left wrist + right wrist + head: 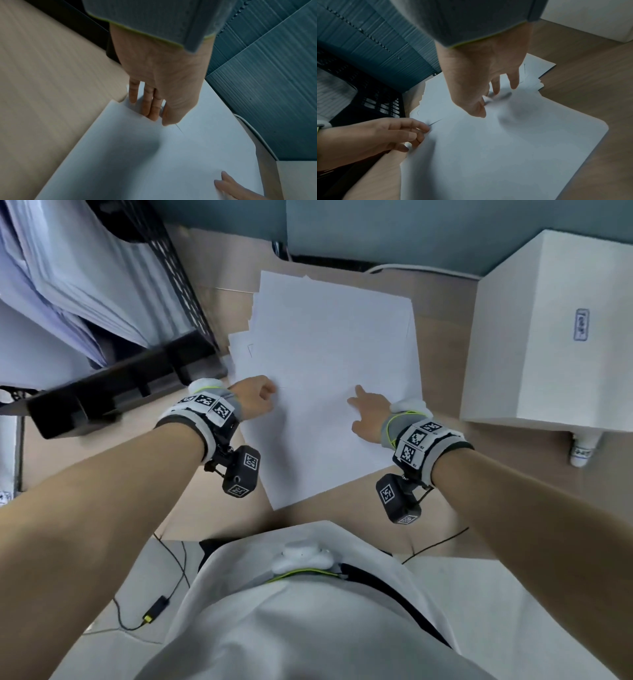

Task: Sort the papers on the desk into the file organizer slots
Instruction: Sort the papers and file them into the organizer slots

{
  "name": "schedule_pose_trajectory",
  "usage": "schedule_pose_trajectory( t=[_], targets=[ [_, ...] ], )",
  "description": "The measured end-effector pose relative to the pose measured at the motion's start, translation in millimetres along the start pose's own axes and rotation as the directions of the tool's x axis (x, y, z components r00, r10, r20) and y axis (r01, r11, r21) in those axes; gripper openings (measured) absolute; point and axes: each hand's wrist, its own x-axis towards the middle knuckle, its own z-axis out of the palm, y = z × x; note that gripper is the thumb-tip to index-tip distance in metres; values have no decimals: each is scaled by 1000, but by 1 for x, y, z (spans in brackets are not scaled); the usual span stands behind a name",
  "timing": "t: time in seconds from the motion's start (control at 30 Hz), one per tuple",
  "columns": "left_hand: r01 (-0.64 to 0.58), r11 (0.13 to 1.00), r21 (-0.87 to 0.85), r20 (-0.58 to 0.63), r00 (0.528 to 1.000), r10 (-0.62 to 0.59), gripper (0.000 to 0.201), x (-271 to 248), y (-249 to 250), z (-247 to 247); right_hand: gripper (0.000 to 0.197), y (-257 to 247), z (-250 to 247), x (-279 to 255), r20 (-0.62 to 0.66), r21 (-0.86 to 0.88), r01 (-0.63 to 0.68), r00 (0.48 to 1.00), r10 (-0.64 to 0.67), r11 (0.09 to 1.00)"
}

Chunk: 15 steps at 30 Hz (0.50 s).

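Note:
A loose pile of white papers (329,337) lies in the middle of the wooden desk (442,491). The top sheet (318,446) sits askew over it. My left hand (257,398) pinches that sheet's left edge, with fingers (150,106) tucked under it and the thumb on top. My right hand (366,412) rests on the sheet's right half, fingers (513,81) spread and fairly straight, pressing down. The black mesh file organizer (120,385) stands at the left, its slots holding several stacks of paper (68,275).
A white box (548,337) stands on the desk at the right, with a small white bottle (582,451) at its near edge. A teal partition (376,231) runs along the back. Cables (154,611) trail over the floor below the desk edge.

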Motion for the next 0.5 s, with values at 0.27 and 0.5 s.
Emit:
schedule_pose_trajectory(
  t=[0.27,0.5],
  targets=[
    [-118,960,256,102,990,95,24,-13,12,3,59,6,-11,-3,15,44,-24,1000,24,999],
    [-254,944,208,74,967,244,8,-27,26,-21,47,-25,-40,-11,-307,-156,268,902,-305,951]
  ],
)
